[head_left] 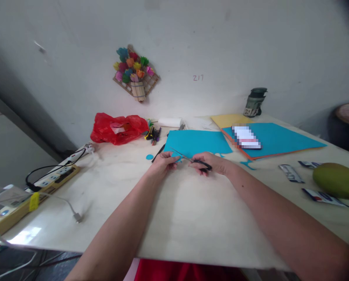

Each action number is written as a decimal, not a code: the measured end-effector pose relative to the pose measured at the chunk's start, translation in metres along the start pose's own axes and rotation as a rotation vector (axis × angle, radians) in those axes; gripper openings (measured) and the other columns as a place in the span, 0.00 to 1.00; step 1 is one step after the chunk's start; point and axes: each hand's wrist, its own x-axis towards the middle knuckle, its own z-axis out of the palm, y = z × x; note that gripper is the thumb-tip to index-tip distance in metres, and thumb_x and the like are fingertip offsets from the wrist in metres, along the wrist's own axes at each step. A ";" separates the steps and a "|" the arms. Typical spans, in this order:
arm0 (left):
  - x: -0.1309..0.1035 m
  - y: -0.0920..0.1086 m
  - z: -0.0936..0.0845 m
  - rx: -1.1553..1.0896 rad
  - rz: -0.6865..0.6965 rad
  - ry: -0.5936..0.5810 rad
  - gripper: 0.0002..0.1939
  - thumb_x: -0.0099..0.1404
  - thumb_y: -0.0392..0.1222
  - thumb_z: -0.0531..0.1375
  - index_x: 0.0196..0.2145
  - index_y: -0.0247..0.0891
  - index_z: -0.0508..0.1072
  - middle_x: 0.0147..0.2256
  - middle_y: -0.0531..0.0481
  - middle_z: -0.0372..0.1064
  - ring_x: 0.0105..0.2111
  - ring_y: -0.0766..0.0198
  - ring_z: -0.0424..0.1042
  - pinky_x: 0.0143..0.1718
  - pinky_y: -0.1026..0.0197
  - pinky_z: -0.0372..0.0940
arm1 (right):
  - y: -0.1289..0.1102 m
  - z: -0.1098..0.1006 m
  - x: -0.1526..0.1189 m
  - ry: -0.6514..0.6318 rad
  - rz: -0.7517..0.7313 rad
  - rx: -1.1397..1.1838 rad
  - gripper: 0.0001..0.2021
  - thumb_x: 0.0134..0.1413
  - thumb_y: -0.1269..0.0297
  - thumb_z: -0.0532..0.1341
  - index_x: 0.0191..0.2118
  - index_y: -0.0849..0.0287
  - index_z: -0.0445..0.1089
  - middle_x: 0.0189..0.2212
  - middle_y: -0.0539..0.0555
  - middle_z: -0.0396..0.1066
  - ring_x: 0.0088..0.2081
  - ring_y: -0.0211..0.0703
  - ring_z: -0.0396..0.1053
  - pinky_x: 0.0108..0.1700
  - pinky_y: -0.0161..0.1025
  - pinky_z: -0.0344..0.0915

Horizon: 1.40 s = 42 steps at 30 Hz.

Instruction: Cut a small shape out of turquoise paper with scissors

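Observation:
Between the fingers of my left hand [163,164] is a small piece of blue paper [177,155]. My right hand [208,163] is closed on the black handles of a pair of scissors [202,165], whose blades point left, at the small piece. Just beyond both hands lies a large blue sheet [196,142] with a cut lower right edge. A small blue disc [149,157] rests left of my left hand, beside a black pen-like item partly hidden by it. Curved blue scraps [247,164] lie to the right of my right hand.
A red plastic bag [116,130], pens [156,136] and a white roll [170,122] stand at the back. On the right are stacked coloured sheets [288,138] under a phone [247,137], a bottle [255,102], sachets and a green fruit [338,180]. A power strip [53,177] runs along the left.

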 end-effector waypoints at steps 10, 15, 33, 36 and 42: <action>-0.001 0.001 0.001 -0.062 -0.030 -0.012 0.10 0.46 0.38 0.67 0.23 0.31 0.70 0.24 0.49 0.69 0.25 0.65 0.69 0.31 0.59 0.67 | 0.000 -0.002 -0.001 -0.010 -0.023 -0.013 0.16 0.46 0.51 0.60 0.30 0.62 0.66 0.17 0.47 0.66 0.14 0.29 0.60 0.15 0.29 0.53; -0.002 0.002 0.001 -0.067 -0.021 -0.019 0.11 0.45 0.38 0.67 0.24 0.29 0.71 0.26 0.45 0.70 0.27 0.62 0.71 0.33 0.58 0.67 | -0.001 -0.003 -0.001 -0.015 -0.001 -0.019 0.17 0.45 0.51 0.60 0.32 0.62 0.66 0.16 0.47 0.65 0.14 0.29 0.59 0.16 0.28 0.55; 0.000 0.000 -0.002 -0.016 0.009 -0.031 0.11 0.46 0.39 0.66 0.21 0.32 0.68 0.20 0.52 0.66 0.18 0.70 0.65 0.23 0.63 0.62 | 0.004 -0.004 0.003 -0.002 0.003 -0.079 0.20 0.43 0.48 0.60 0.35 0.62 0.67 0.15 0.46 0.64 0.13 0.28 0.57 0.15 0.28 0.52; 0.001 -0.001 -0.001 -0.060 0.009 -0.019 0.11 0.45 0.38 0.67 0.23 0.31 0.69 0.24 0.48 0.69 0.23 0.66 0.69 0.29 0.60 0.65 | 0.007 -0.004 0.005 0.002 -0.005 -0.086 0.19 0.43 0.49 0.61 0.34 0.62 0.67 0.16 0.46 0.63 0.13 0.28 0.56 0.15 0.28 0.52; -0.001 0.000 0.001 -0.094 0.011 -0.027 0.11 0.44 0.37 0.67 0.21 0.31 0.68 0.23 0.49 0.69 0.24 0.66 0.69 0.30 0.61 0.66 | 0.006 -0.005 0.005 0.005 -0.011 -0.107 0.19 0.42 0.49 0.61 0.33 0.62 0.67 0.16 0.45 0.61 0.13 0.27 0.55 0.15 0.27 0.50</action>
